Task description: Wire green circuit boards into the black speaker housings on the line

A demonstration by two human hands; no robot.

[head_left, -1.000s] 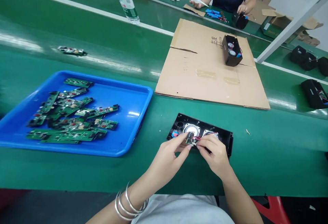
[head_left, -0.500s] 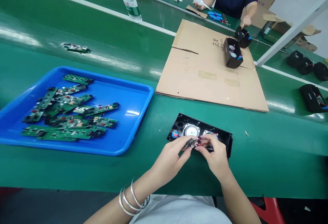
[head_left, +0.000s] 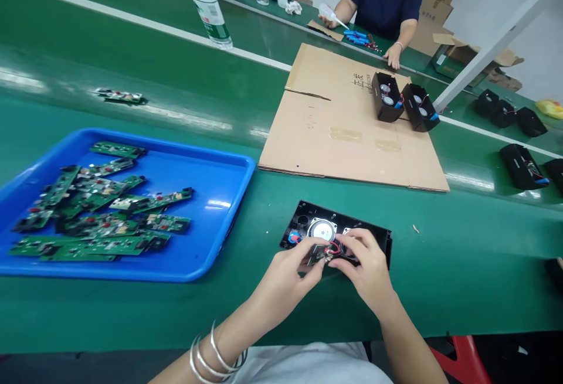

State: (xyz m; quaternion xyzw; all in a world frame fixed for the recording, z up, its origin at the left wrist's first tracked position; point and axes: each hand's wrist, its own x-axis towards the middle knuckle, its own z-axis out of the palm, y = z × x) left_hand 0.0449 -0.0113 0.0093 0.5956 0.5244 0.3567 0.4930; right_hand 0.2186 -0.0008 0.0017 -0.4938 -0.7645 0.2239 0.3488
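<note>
Starting at the far left, a blue tray [head_left: 211, 255] sat on the green desk [head_left: 461, 267], piled with green circuit boards [head_left: 101, 220]. Beyond it one stray board [head_left: 119, 96] lay alone, and a clear water bottle [head_left: 206, 3] stood further back. Moving across, the left hand [head_left: 285, 275], silver bangles [head_left: 215, 356] on its wrist, pinched a small circuit board [head_left: 319, 254] between thumb and fingertips. Right against it, the right hand [head_left: 367, 269] was closed on the same little board and its red wires [head_left: 335, 248], both hands just above the open black speaker case [head_left: 308, 220], which lay flat on the desk with a round speaker [head_left: 321, 230] showing. Behind lay a flat cardboard sheet [head_left: 334, 132] carrying two more black cases [head_left: 398, 98]. Across the desk a person in dark blue [head_left: 382, 3] worked, and further cases [head_left: 521, 164] sat at the far right.
</note>
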